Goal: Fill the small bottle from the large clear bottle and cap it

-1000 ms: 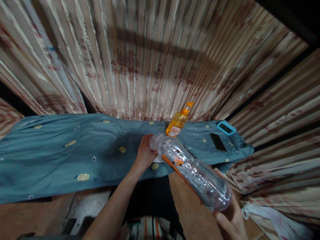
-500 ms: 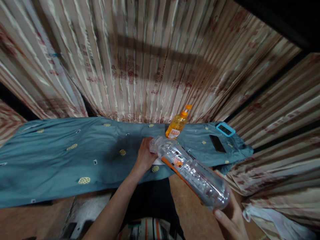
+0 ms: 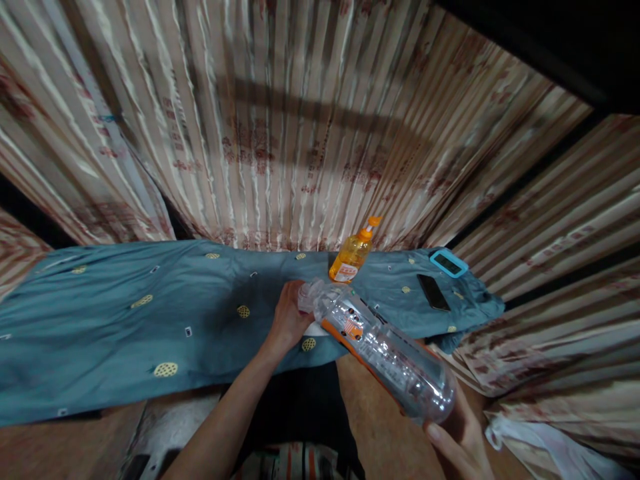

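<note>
Bottle (image 3: 385, 353) tilted across our view here, clear plastic with an orange-marked label, held up over the front edge of the blue-covered desk (image 3: 115, 333). We have its neck over the cloth and its base out past the edge, nearer to us.

Our left hand (image 3: 290, 313) is at the neck, and the fingers there look clamped on it, though their tips are hidden behind the plastic. Down at the other end, our right hand (image 3: 463, 427) cups the base, thumb laid against the bottom edge, the rest of those fingers tucked out of sight.

So we judge the step in hand as a two-handed hold, one end each. Whether a cap sits on that mouth, we cannot tell. Any move from here, we reckon, calls for the base kept steady while the neck is worked or turned, with a light squeeze, since thin plastic could buckle.

Just beyond the neck we have the orange pump bottle (image 3: 350, 260) on the cloth, and farther right a dark phone-like slab (image 3: 434, 293) near a blue-framed device (image 3: 449, 263).
</note>
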A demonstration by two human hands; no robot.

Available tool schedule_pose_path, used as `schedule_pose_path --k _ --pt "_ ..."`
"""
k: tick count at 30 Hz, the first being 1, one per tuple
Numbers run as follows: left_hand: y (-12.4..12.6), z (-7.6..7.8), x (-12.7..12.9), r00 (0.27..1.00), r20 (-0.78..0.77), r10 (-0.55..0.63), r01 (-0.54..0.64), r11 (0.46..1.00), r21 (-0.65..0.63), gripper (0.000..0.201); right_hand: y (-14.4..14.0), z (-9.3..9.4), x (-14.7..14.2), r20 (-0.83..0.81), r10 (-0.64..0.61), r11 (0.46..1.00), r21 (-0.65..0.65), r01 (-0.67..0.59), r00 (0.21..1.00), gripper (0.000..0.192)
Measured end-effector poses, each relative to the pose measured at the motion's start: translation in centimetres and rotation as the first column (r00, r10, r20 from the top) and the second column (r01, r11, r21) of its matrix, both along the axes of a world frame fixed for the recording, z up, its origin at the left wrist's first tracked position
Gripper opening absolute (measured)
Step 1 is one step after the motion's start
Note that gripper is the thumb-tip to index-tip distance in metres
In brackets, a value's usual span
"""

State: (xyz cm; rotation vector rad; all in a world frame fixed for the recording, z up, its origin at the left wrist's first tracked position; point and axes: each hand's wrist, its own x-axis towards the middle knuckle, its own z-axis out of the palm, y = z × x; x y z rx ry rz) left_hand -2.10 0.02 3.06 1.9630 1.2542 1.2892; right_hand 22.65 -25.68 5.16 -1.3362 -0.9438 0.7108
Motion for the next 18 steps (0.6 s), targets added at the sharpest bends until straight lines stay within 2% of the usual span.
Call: schedule_pose_path --k 4,9,12,18 --pt "0.0 0.0 0.0 1.000 0.004 -0.017 0.017 1.000 0.001 0.046 0.0 -0.1 0.1 0.008 -0.008 1.000 0.027 0.008 1.000 0.090" --pt "0.0 -0.1 0.0 1.000 0.003 -0.014 0.014 1.000 -0.006 0.047 0.3 1.5 -1.2 -0.051 -0.039 0.998 -0.043 0.037 0.998 0.090" --pt "0.0 -0.3 0.1 1.000 -0.001 -0.014 0.014 1.000 -0.012 0.048 0.2 2.2 -1.8 -0.009 -0.057 0.996 -0.067 0.057 0.998 0.094" --pt "0.0 -0.6 0.3 1.000 0.017 -0.004 0.004 1.000 -0.011 0.053 -0.2 2.2 -1.9 0.040 -0.041 0.997 -0.063 0.043 0.998 0.090"
